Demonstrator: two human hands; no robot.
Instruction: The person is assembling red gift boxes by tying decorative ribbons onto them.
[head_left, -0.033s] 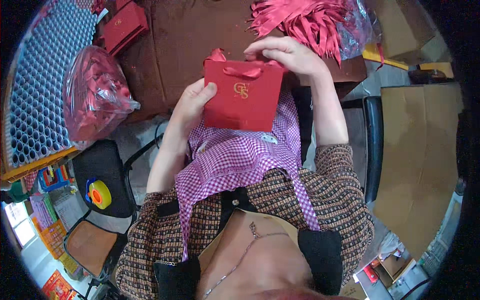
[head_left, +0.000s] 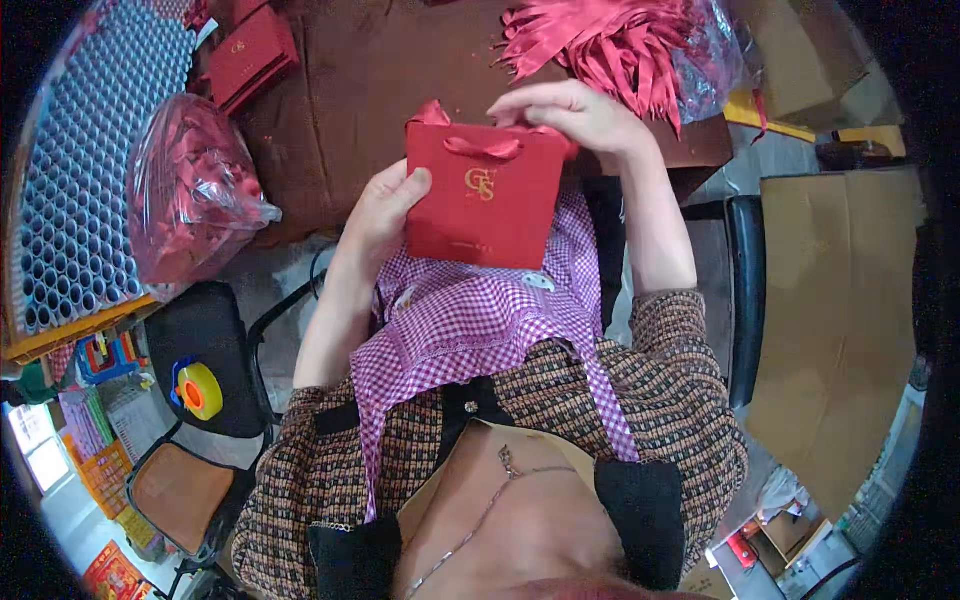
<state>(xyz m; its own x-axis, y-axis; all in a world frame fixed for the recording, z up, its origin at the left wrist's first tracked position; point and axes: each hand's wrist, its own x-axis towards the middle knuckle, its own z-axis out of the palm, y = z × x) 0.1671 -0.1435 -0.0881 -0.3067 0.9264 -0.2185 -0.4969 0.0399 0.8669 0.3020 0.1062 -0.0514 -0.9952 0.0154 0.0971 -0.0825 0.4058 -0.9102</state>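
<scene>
A small red paper gift bag (head_left: pixel 470 215) with gold lettering stands upright before my chest, its front panel facing me. My left hand (head_left: pixel 385 205) is closed on its left side, thumb on the front and fingers behind. A pink-red ribbon handle (head_left: pixel 483 148) hangs across the front near the top rim. More ribbon (head_left: pixel 432 113) loops up behind the top left corner. My right hand (head_left: pixel 575 115) bends over the top right corner, fingers drawn together at ribbon behind the rim. The bag partly hides those fingertips.
A pile of red ribbons (head_left: pixel 610 50) lies on the brown-covered table (head_left: pixel 390 60). At left are a plastic bag of red ribbons (head_left: pixel 195 190), red gift bags (head_left: pixel 250 55) and a rack of grey tubes (head_left: pixel 75 200). Cardboard (head_left: pixel 835 320) stands at right; a tape roll (head_left: pixel 198 390) rests on a black chair.
The bag has shifted very slightly down and to the left with my left hand. My right hand has come down a little at the top right corner.
</scene>
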